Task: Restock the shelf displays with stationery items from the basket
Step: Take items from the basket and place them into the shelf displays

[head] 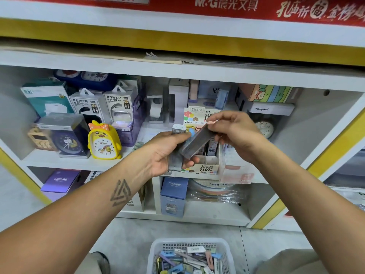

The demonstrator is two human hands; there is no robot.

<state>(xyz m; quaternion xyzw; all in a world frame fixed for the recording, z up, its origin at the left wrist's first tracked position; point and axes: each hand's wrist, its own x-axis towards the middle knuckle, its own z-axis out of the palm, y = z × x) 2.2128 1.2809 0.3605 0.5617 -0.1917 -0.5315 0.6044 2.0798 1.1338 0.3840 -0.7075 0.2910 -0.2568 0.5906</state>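
Two slim translucent grey lead cases, held in front of the middle shelf (83,161). One case (176,155) upright with a white cap, gripped by left hand (166,153), fingers curled round its lower part. Other case (194,144) tilted, pink cap up and to the right, pinched near its upper end by right hand (235,131). Cases crossing and touching, hands close together but each on its own case. Just behind them, an open cardboard display box (205,167) of lead refills on the shelf edge, printed "0.7" and "100". Left on the same shelf, a yellow duck alarm clock (103,142), behind it two boxes marked POWER BANK (102,105). Below, on the grey floor, a white perforated basket (190,256) heaped with small pastel stationery packs (189,260).
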